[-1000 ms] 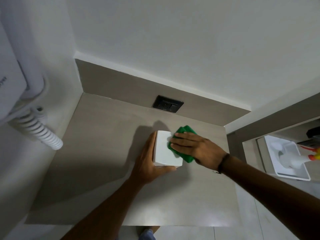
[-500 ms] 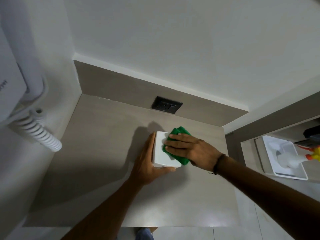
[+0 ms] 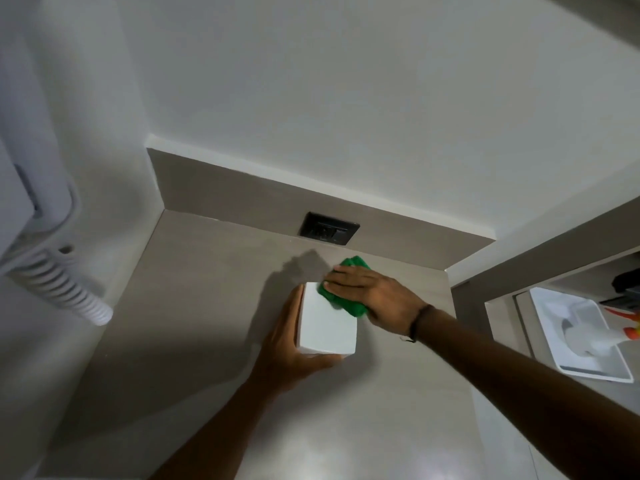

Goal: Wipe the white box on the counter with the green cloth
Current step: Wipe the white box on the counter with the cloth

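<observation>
Wiping is the step in hand: the right hand (image 3: 375, 295) is pressing the green cloth (image 3: 346, 303) flat against the far right corner of the white box (image 3: 327, 323), its fingers (image 3: 341, 277) lying together and extended over the cloth rather than curled round it. The left hand (image 3: 294, 344) is bracing the box, the fingers running up its left side and the thumb hooking under its near edge, so they are clamped on the box. The box is sitting on the grey bench (image 3: 194, 306), between the two hands.

The box is looking hard, smooth and square-edged, with a matt top; the cloth is soft and bunched, part of it spilling out beyond the fingertips. The bench is looking smooth and faintly mottled, like stone or laminate.

Most of the top nearer the thumb is lying uncovered, so the next move is likely calling for drawing the cloth back toward the thumb with even pressure while the left hand is holding firm.
</observation>
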